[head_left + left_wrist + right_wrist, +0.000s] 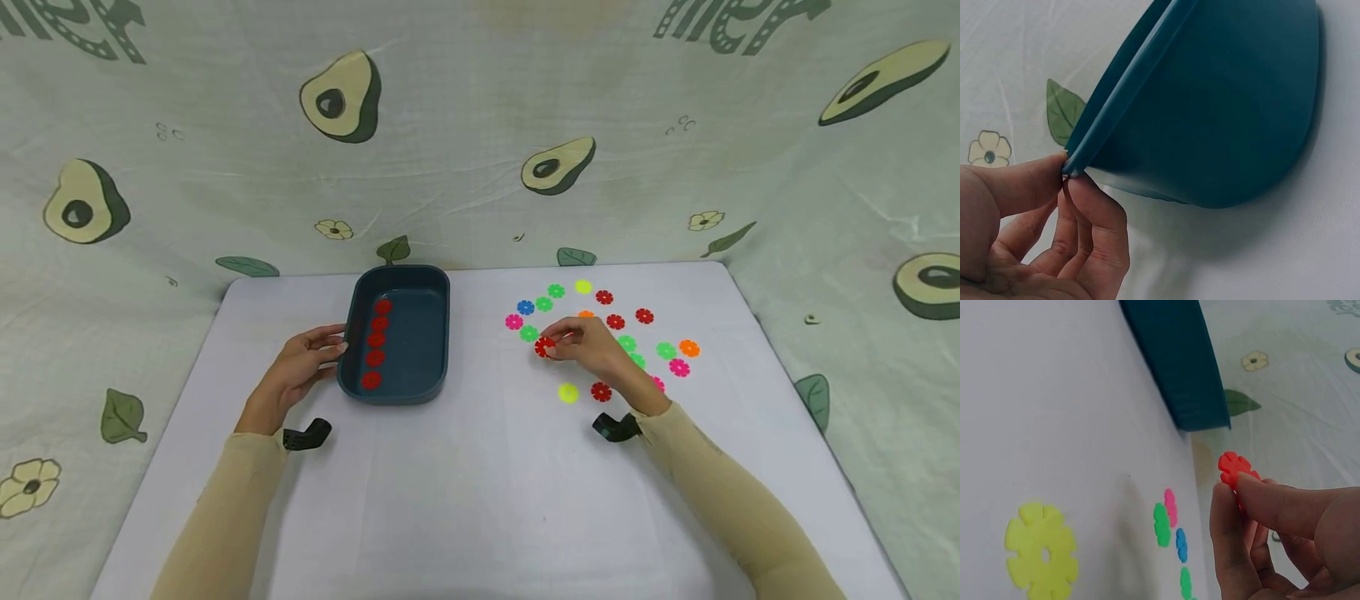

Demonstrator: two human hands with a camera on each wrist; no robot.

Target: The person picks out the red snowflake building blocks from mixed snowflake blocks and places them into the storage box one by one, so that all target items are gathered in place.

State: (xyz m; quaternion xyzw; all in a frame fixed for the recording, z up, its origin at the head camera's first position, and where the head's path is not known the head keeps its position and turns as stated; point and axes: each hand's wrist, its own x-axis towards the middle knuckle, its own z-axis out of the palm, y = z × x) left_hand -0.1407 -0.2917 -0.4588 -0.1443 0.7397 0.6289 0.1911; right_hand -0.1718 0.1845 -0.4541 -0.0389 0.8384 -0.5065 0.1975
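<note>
My left hand pinches the rim of a dark teal rectangular tray between thumb and fingers, at its left side. Inside the tray, several red notched plastic discs lie in a column along the left. My right hand holds a red notched disc between thumb and fingertips, raised above the table. Around and beneath this hand lie scattered discs: red, green, pink, blue, orange and yellow. Some are partly hidden by the hand and forearm.
A white-covered table carries everything. Behind it hangs a pale cloth printed with avocados and leaves, close to the tray's far end. Black wrist devices sit at both cuffs.
</note>
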